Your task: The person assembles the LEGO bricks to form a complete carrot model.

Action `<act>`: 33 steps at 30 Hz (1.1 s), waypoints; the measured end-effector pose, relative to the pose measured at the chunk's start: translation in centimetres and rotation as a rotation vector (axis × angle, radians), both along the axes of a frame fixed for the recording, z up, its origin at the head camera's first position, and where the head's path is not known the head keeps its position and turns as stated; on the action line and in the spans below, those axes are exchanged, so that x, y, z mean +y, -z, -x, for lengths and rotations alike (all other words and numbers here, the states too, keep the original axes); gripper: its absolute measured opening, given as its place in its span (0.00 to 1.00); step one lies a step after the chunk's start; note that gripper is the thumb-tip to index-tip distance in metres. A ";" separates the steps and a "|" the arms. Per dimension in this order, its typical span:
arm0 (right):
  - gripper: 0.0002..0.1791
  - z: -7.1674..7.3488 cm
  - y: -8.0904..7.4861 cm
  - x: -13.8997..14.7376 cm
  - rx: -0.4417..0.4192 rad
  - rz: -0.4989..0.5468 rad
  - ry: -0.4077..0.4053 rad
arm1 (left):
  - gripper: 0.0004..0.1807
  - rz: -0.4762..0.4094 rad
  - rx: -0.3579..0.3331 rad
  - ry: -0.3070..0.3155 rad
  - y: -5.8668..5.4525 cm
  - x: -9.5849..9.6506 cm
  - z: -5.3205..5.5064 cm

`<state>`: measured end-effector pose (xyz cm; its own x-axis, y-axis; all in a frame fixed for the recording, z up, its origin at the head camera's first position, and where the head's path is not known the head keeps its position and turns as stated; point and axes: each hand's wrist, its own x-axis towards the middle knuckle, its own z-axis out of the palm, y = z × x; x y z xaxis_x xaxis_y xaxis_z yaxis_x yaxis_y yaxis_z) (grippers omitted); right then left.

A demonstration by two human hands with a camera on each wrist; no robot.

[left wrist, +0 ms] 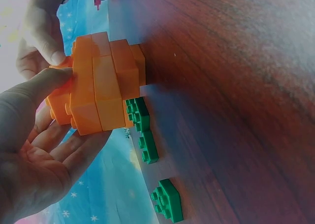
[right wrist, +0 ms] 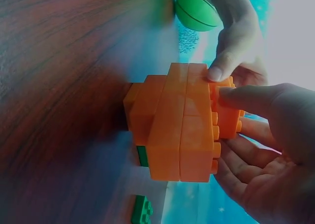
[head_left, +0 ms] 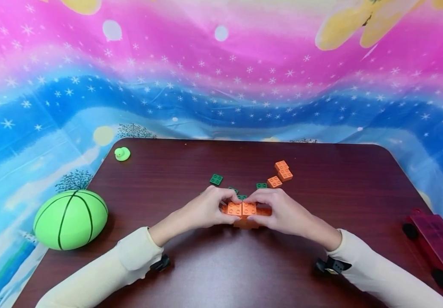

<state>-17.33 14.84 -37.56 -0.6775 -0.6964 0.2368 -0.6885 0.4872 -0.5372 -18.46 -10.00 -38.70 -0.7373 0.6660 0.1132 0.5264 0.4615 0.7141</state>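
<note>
Head view: the orange assembly (head_left: 246, 224) is at lower centre. The left hand (head_left: 208, 208) and right hand (head_left: 284, 211) pinch its top bricks (head_left: 234, 208) between thumb and fingers. Loose orange bricks (head_left: 282, 172) and green bricks (head_left: 216, 179), above it, are unattached.

Left wrist view: lower courses appear joined.

Right wrist view: full seating of the top bricks cannot be confirmed.
</note>
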 end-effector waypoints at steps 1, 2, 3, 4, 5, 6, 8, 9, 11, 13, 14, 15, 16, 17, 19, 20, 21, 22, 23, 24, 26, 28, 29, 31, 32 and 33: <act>0.17 0.0 0.0 0.0 -0.002 -0.002 0.006 | 0.11 0.000 0.001 0.000 0.0 0.0 0.0; 0.17 0.0 0.1 -0.1 -0.006 -0.004 0.013 | 0.11 0.002 -0.002 -0.002 0.0 0.0 0.0; 0.17 -0.1 0.1 -0.1 -0.014 -0.007 0.021 | 0.11 0.003 -0.005 -0.004 0.0 0.0 -0.1; 0.17 -0.1 0.1 -0.1 -0.025 -0.009 0.029 | 0.11 0.005 -0.010 -0.004 0.1 0.0 -0.1; 0.17 -0.1 0.1 -0.1 -0.035 -0.012 0.036 | 0.11 0.007 -0.017 -0.006 0.1 0.0 -0.1; 0.17 -0.2 0.0 -0.2 -0.049 -0.014 0.042 | 0.11 0.009 -0.024 -0.007 0.1 0.0 -0.2; 0.16 -0.2 0.1 -0.2 -0.068 -0.016 0.043 | 0.11 0.009 -0.035 -0.009 0.2 0.0 -0.2; 0.16 -0.1 0.0 -0.2 -0.080 -0.016 0.041 | 0.11 0.007 -0.039 -0.008 0.2 0.0 -0.2; 0.15 0.1 -0.1 -0.3 -0.098 -0.016 0.035 | 0.11 0.002 -0.038 -0.010 0.3 0.0 -0.1; 0.15 0.3 -0.3 -0.3 -0.122 -0.018 0.031 | 0.11 -0.003 -0.031 -0.011 0.2 0.0 0.0; 0.14 0.4 -0.5 -0.4 -0.138 -0.019 0.031 | 0.11 -0.004 -0.029 -0.012 0.2 0.0 0.1; 0.14 0.5 -0.5 -0.4 -0.149 -0.022 0.031 | 0.11 -0.005 -0.027 -0.011 0.2 0.0 0.1; 0.13 0.6 -0.6 -0.4 -0.157 -0.022 0.028 | 0.11 -0.004 -0.025 -0.012 0.2 0.0 0.2; 0.13 0.7 -0.5 -0.4 -0.162 -0.022 0.023 | 0.11 -0.002 -0.024 -0.012 0.2 0.0 0.2; 0.12 0.9 -0.5 -0.4 -0.166 -0.014 0.012 | 0.11 -0.002 -0.024 -0.011 0.2 0.0 0.3; 0.11 1.0 -0.4 -0.4 -0.168 -0.006 0.005 | 0.11 -0.002 -0.025 -0.011 0.2 0.0 0.3; 0.11 1.1 -0.3 -0.4 -0.170 0.004 -0.002 | 0.11 -0.003 -0.025 -0.011 0.2 0.0 0.3; 0.11 1.2 -0.2 -0.3 -0.172 0.014 -0.010 | 0.11 -0.003 -0.027 -0.011 0.2 0.0 0.3; 0.10 1.2 -0.2 -0.3 -0.177 0.021 -0.013 | 0.11 -0.003 -0.028 -0.012 0.2 0.0 0.3; 0.10 1.3 -0.2 -0.3 -0.184 0.027 -0.015 | 0.11 -0.004 -0.030 -0.012 0.2 0.1 0.3; 0.10 1.4 -0.1 -0.2 -0.195 0.034 -0.021 | 0.11 -0.004 -0.033 -0.014 0.1 0.1 0.3; 0.09 1.4 -0.1 -0.2 -0.198 0.029 -0.022 | 0.11 -0.003 -0.034 -0.013 0.1 0.1 0.3; 0.09 1.5 0.0 -0.2 -0.201 0.025 -0.021 | 0.12 -0.003 -0.036 -0.014 0.1 0.1 0.2; 0.09 1.5 0.0 -0.3 -0.205 0.022 -0.024 | 0.12 -0.005 -0.041 -0.015 0.1 0.0 0.2; 0.09 1.6 0.0 -0.3 -0.208 0.021 -0.025 | 0.12 -0.006 -0.045 -0.016 0.1 0.0 0.2; 0.09 1.6 0.0 -0.3 -0.211 0.021 -0.021 | 0.12 -0.007 -0.048 -0.017 0.1 0.0 0.3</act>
